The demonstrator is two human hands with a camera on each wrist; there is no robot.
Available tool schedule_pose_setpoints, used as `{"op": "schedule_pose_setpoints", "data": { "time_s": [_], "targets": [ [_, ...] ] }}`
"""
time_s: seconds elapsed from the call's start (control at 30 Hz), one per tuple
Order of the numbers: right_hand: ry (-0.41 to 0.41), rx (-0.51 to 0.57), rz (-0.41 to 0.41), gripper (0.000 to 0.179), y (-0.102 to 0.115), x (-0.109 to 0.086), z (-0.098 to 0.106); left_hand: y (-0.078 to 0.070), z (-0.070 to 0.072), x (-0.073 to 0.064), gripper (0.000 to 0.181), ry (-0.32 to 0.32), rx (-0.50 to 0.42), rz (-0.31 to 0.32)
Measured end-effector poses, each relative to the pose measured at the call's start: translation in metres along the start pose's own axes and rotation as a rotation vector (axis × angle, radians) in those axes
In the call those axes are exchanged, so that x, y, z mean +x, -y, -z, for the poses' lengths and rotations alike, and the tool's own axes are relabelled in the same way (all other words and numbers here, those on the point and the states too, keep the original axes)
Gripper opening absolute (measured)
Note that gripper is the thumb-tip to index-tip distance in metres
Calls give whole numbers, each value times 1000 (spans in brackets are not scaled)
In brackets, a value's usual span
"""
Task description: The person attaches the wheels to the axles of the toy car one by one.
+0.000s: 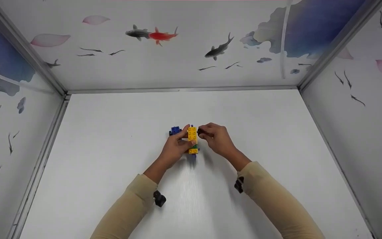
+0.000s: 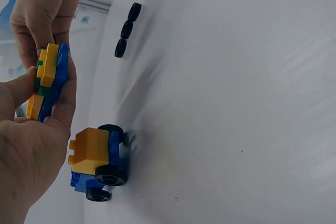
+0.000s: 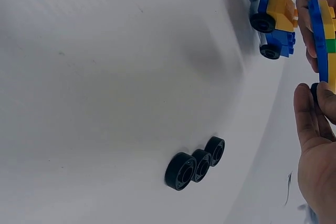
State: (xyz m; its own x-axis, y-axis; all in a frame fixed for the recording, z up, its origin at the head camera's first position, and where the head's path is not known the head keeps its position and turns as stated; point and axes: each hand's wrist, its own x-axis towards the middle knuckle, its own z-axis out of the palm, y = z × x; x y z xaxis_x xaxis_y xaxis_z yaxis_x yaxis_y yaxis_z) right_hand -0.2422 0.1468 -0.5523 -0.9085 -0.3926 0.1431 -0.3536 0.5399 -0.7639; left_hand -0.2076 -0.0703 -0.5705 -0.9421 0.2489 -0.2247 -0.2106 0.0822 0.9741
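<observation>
My left hand [image 1: 171, 151] grips a long block build [image 1: 192, 133] with yellow and green bricks on a blue base. In the left wrist view, the thumb lies on the brick side of this build [image 2: 50, 66] and the fingers pass behind its blue base. At one end of the build, my right hand [image 1: 220, 140] pinches a small black wheel [image 3: 314, 93] between thumb and fingers. The wheel is mostly covered, so I cannot tell whether it sits on the base. Beside the left hand stands a yellow and blue toy car [image 2: 90, 149] with black wheels.
Three loose black wheels [image 3: 200, 165] stand in a row on the white table [image 1: 111, 199], on the right hand's side; the head view does not show them. Printed panels [image 1: 177, 66] with fish wall the table at the back and both sides.
</observation>
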Motion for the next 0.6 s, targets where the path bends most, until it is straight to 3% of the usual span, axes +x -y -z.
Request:
{"op": "schedule_pose_setpoints", "data": {
  "time_s": [0.43, 0.6],
  "targets": [
    [6, -31, 29, 29, 2, 1, -1, -1, 0, -1, 77, -7, 13, -5],
    [0, -74, 75, 27, 1, 0, -2, 1, -1, -1, 77, 12, 0, -16]
  ]
}}
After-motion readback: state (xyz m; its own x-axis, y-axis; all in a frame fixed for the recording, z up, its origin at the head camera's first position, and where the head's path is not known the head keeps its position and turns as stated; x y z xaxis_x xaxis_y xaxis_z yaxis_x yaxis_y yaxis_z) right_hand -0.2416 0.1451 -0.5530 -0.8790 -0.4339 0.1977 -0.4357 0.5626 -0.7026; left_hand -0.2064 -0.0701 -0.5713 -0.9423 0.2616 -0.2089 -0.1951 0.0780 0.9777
